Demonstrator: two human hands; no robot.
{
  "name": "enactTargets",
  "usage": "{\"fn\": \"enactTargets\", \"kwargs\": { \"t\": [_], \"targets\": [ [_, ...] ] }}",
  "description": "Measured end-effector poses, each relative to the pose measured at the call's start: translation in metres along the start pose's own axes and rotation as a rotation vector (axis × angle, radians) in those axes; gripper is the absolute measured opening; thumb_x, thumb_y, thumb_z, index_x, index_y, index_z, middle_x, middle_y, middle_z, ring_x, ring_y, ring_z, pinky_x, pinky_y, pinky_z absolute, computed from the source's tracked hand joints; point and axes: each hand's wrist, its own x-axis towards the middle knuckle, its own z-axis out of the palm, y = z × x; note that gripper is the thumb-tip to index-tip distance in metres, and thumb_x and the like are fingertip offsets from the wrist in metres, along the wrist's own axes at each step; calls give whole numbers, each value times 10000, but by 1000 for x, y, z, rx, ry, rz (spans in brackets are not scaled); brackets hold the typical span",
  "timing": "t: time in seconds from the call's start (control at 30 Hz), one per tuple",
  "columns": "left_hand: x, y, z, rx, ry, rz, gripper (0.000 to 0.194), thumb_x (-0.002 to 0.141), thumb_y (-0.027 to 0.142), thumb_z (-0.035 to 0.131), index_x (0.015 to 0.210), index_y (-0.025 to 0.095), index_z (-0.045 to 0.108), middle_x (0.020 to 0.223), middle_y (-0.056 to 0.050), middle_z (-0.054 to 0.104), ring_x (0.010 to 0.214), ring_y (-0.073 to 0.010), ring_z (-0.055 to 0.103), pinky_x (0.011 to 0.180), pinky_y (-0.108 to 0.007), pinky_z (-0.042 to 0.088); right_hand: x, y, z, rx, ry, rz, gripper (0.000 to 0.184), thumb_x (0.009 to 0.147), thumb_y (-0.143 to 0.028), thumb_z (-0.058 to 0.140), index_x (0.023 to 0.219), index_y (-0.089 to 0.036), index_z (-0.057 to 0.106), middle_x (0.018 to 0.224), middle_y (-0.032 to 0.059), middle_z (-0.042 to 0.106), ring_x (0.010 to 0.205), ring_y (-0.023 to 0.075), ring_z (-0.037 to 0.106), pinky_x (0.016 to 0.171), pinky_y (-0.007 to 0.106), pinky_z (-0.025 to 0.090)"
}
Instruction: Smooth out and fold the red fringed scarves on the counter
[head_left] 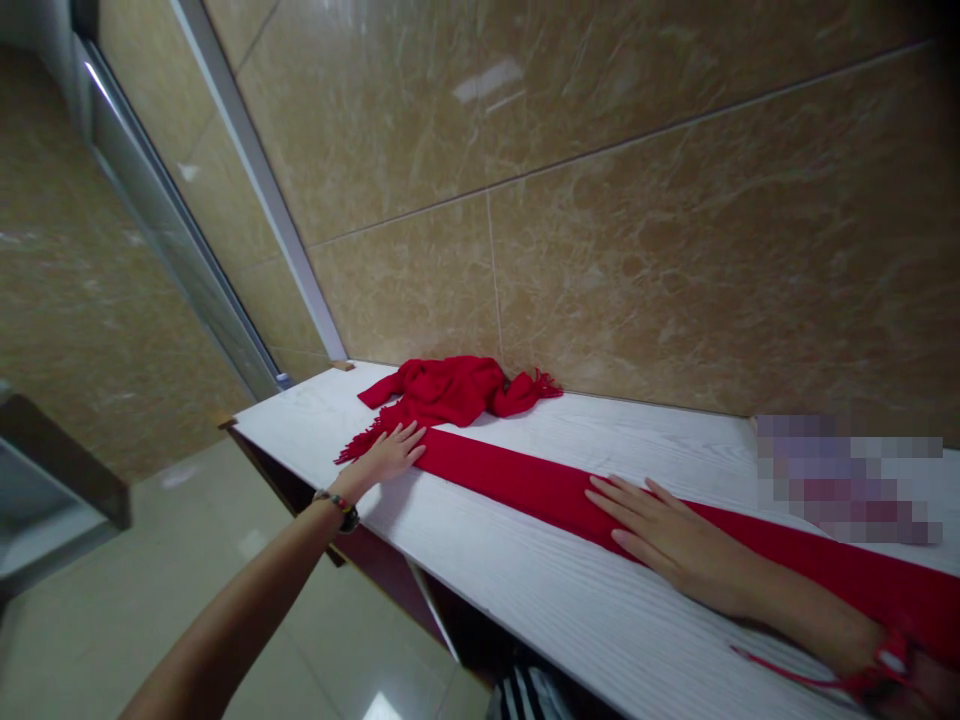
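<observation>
A long red scarf [510, 475] lies flattened into a narrow strip along the white wood-grain tabletop [555, 590], running out of view at the right edge. My left hand [392, 452] rests flat on its far left end, fingers spread, close to the fringe. Farther along the strip, my right hand [660, 525] is laid palm down on the cloth with fingers stretched out. Behind my left hand sits a crumpled heap of red fringed cloth [457, 388]; whether it joins the strip is hard to tell.
A tan marbled tile wall [600, 250] stands directly behind the table. At the back right lies a blurred, pixelated item [840, 490]. Below the table's front edge are dark open compartments [465, 620]. Pale floor tiles [187, 570] and a doorway frame are on the left.
</observation>
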Motion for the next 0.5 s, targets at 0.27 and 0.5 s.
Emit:
{"fn": "enactTargets", "kwargs": {
  "t": [0.27, 0.5],
  "targets": [
    [28, 101, -3, -121, 27, 113, 451, 930, 336, 198, 1340, 193, 316, 1411, -72, 308, 1300, -194, 249, 1028, -395, 251, 73, -59, 0, -66, 233, 104, 574, 894, -409, 251, 1354, -68, 290, 1415, 156, 251, 1314, 262, 186, 1047, 513, 155],
    [34, 80, 13, -107, 81, 166, 465, 918, 320, 207, 1321, 146, 361, 1379, -95, 362, 1278, -203, 296, 1020, -389, 271, 48, -39, 9, -155, 159, 121, 547, 901, -373, 230, 1358, -77, 282, 1420, 135, 251, 1306, 247, 220, 1048, 483, 179]
  ]
}}
